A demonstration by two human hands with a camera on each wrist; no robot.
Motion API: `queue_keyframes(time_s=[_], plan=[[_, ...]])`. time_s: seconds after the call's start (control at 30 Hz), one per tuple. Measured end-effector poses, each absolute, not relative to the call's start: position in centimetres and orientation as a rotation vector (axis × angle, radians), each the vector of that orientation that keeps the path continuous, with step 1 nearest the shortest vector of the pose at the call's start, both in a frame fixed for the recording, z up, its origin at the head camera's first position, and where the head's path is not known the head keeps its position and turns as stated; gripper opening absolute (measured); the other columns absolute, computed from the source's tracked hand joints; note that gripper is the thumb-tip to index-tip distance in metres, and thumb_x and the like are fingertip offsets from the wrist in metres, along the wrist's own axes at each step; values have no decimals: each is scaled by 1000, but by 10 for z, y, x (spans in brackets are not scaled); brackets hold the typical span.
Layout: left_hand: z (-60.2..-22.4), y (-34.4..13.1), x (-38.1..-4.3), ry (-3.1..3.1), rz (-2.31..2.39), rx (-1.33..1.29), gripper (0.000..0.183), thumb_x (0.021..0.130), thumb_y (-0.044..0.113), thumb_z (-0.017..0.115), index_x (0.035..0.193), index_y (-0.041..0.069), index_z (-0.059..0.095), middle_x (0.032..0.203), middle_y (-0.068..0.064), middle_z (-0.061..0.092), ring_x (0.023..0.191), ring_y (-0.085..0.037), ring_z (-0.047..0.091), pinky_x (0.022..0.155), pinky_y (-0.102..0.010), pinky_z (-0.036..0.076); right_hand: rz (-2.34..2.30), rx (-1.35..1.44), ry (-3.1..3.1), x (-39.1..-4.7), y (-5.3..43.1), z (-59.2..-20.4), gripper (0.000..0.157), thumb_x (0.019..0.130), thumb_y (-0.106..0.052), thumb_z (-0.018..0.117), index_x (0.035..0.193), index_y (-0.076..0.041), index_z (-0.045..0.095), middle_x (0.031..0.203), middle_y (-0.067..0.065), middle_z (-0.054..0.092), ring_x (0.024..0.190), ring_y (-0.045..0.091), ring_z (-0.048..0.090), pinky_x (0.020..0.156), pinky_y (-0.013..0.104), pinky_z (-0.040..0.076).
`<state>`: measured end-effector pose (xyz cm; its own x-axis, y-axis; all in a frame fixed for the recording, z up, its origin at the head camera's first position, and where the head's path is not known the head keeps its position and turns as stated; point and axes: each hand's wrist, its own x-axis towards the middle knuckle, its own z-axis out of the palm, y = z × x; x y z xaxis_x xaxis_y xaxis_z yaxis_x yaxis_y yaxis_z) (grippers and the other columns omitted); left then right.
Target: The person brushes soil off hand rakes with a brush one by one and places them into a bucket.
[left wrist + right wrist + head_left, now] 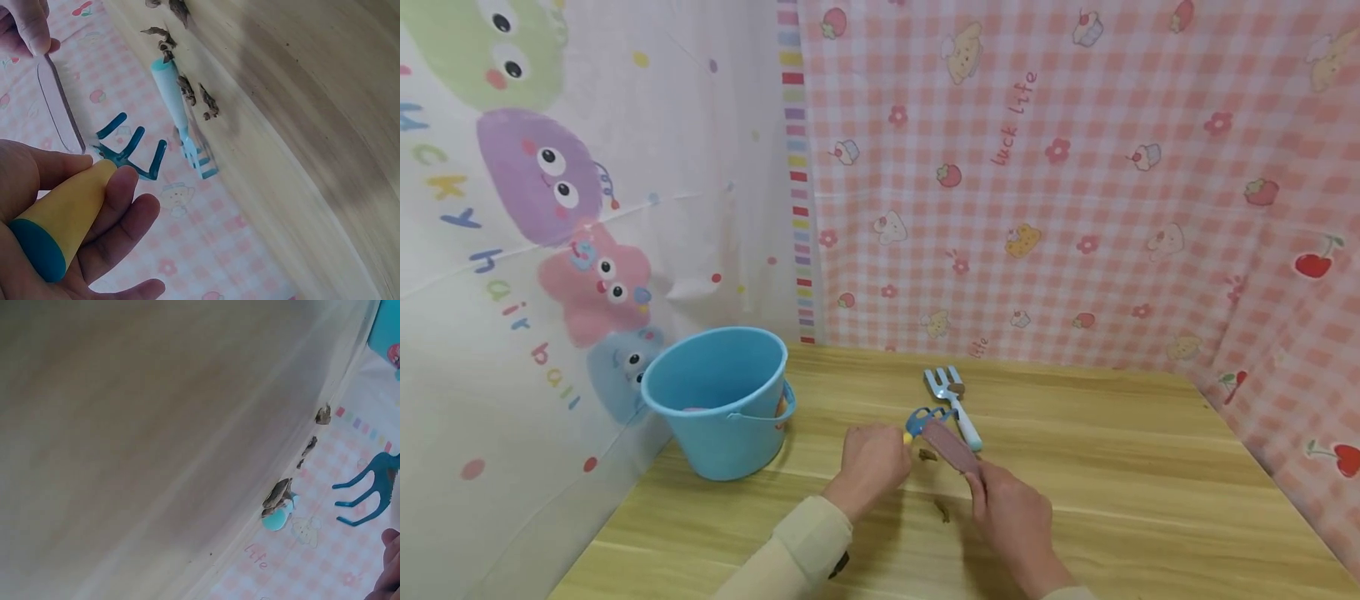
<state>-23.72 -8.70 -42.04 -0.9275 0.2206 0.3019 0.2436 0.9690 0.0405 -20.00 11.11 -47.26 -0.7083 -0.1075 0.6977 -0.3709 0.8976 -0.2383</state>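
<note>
My left hand [876, 462] grips a small hand rake by its yellow handle [69, 219]. The rake's blue tines [134, 150] point away from the fingers. In my right hand [1015, 512], thumb and fingers pinch the end of a flat mauve paddle-like piece [951, 446]; its exact kind cannot be told. The paddle's far end overlaps the rake head in the head view and lies close beside the tines in the left wrist view. Just behind them on the table is a pale blue toy fork [967, 427]. Brown dried bits [928, 455] are scattered under and around the hands.
A blue bucket [718, 446] with a hanging handle stands on the left of the wood-grain table [1097, 467]. Pink checked cloth [1075, 192] hangs behind and on the right, and a white cartoon-print sheet [700, 208] covers the left side.
</note>
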Motion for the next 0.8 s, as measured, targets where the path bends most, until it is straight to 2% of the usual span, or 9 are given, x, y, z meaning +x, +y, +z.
queue_keyframes(time_s=[0.17, 0.3, 0.5, 0.8], plan=[[-420, -89, -238, -2849, -135, -319, 39, 88, 22, 61, 52, 18, 44, 49, 4, 43, 47, -13, 42, 53, -33, 42, 493, 287, -2341, -200, 117, -472, 17, 87, -21, 74, 77, -13, 64, 60, -2, 56, 44, 15, 46, 38, 34, 34], [-419, -88, -238, -2866, -131, -316, 40, 89, 24, 61, 53, 18, 45, 50, 4, 44, 47, -13, 42, 53, -32, 41, 502, 275, -2313, -201, 118, -468, 14, 86, -20, 76, 79, -14, 65, 60, -3, 57, 45, 15, 49, 38, 36, 35], [-418, -84, -237, -2872, -150, -321, 39, 89, 24, 60, 53, 19, 45, 51, 4, 44, 48, -13, 42, 53, -32, 41, 479, 366, -2296, -202, 109, -461, 23, 83, -21, 77, 73, -16, 57, 61, -1, 56, 45, 19, 50, 38, 36, 34], [-417, -86, -238, -2823, -178, -309, 36, 85, 20, 61, 53, 18, 44, 50, 3, 42, 47, -14, 41, 53, -34, 40, 478, 295, -2349, -201, 115, -462, 16, 86, -21, 75, 77, -15, 64, 62, 0, 59, 47, 23, 54, 39, 39, 36]])
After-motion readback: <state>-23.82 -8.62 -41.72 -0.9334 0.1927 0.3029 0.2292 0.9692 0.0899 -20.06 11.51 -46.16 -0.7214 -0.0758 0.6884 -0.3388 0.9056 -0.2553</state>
